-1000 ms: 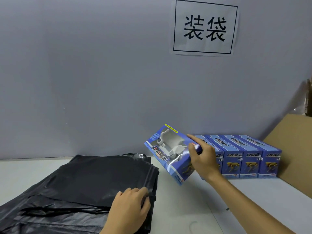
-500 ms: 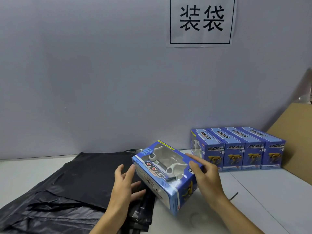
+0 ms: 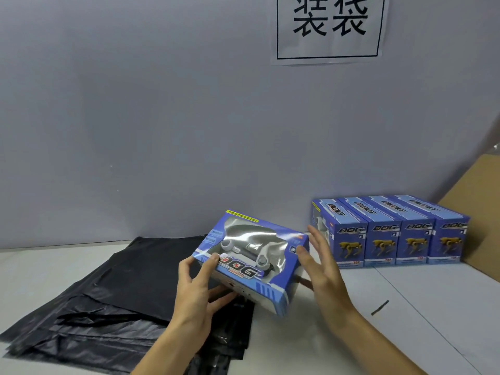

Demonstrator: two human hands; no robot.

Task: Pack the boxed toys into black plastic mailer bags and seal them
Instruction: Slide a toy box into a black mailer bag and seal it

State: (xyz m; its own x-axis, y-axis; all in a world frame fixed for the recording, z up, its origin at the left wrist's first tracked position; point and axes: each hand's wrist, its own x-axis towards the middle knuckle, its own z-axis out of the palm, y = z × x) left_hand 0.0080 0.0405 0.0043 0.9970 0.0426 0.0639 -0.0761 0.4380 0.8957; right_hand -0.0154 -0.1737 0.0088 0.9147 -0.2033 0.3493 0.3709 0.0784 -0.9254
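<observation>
From the head view, the person holds one blue toy box (image 3: 250,259) above the near edge of the stack of black mailer bags (image 3: 127,290), its clear window facing up so the white toy dog inside shows. The left hand (image 3: 198,290) grips the box at its left end, thumb on the top face beside the printed word and fingers curled underneath. The right hand (image 3: 320,269) sits at the box's right end with fingers straight and spread; they seem to brush that end or hover just beside it, and I cannot tell for sure which. So the box's weight appears to be carried by the left hand alone.

On the white table (image 3: 422,307), four more boxed toys (image 3: 392,231) stand upright in a tight row near the wall, to the right, well apart from the bags. A brown cardboard sheet (image 3: 476,212) leans just beyond them. A small dark strip (image 3: 379,307) lies on the table by the right forearm. A paper sign (image 3: 330,28) hangs on the grey wall.

As for progress, I'd judge this is the very start: the bags lie flat and unopened, no filled or sealed bag is in sight, and no box is inside one. Opening a bag, sliding this box in, sealing it, then repeating for the row of four all look to be left.
</observation>
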